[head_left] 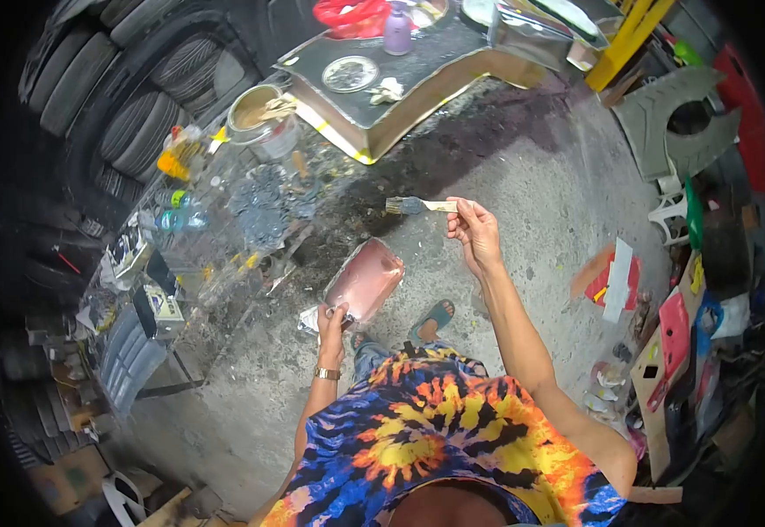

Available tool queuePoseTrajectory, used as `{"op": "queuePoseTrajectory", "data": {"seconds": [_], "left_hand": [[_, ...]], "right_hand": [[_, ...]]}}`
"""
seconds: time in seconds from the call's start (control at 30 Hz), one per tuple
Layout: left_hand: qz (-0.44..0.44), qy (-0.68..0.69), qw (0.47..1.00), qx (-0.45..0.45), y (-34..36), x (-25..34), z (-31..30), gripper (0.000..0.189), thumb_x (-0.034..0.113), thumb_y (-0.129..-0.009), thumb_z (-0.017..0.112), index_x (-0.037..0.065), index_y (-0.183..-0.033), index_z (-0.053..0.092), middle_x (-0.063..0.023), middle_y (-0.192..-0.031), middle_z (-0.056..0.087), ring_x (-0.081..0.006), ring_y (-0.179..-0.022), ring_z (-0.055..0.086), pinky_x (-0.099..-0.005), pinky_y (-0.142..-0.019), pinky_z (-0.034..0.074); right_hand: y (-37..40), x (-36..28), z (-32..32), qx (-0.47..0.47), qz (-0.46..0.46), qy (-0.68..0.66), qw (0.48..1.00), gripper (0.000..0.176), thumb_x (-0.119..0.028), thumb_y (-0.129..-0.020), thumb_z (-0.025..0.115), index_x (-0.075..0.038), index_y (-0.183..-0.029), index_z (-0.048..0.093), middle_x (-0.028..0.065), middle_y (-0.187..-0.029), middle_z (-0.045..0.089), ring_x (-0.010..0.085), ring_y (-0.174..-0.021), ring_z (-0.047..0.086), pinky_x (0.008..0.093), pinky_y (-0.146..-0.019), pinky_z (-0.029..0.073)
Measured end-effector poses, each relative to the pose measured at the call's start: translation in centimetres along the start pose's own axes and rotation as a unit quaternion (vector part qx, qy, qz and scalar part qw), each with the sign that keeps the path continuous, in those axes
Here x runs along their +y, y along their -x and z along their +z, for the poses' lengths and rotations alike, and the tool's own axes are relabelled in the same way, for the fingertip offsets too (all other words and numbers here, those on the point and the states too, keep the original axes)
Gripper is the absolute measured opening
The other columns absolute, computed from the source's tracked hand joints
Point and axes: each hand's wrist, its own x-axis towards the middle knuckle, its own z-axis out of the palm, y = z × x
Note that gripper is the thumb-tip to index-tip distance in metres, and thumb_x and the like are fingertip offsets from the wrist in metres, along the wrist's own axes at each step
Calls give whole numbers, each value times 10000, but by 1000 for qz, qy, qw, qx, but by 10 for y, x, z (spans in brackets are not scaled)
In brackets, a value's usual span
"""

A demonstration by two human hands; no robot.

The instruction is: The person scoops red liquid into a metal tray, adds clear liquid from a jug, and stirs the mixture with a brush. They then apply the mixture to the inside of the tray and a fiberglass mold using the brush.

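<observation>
My right hand (474, 232) pinches the pale handle of a paintbrush (412, 205), held out level with its bristle end pointing left. Dark grey coats the brush near the ferrule. Lower and to the left, my left hand (333, 320) grips the near end of a pinkish, shallow rectangular container (366, 279), thumb over its edge. Beside that thumb a crumpled whitish piece (309, 320) sticks out. Brush and container are apart, both above the stained concrete floor.
Ahead stands a dark-topped panel (369, 132) bearing a purple bottle (397, 30), a round lid (351, 74) and a red bag (354, 16). A paint bucket (256, 110) is left of it. Tyres (141, 127) line the left; car body parts (676, 123) crowd the right.
</observation>
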Motion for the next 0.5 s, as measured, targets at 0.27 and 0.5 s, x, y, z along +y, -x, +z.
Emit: {"op": "queuePoseTrajectory", "data": {"seconds": [0.27, 0.5], "left_hand": [[-11, -35, 994, -106, -8, 20, 153, 372, 276, -835, 688, 99, -1080, 470, 59, -732, 446, -43, -645, 442, -286, -684, 503], [-43, -78, 982, -167, -27, 42, 262, 631, 317, -808, 722, 14, -1269, 416, -32, -959, 547, -109, -776, 530, -326, -750, 536]], "right_hand": [[23, -94, -92, -24, -58, 139, 988, 247, -179, -925, 648, 25, -1063, 673, 41, -814, 646, 84, -703, 610, 233, -596, 526], [3, -131, -127, 40, -82, 193, 977, 221, -143, -934, 623, 37, -1053, 669, 61, -791, 660, 98, -657, 602, 240, -579, 502]]}}
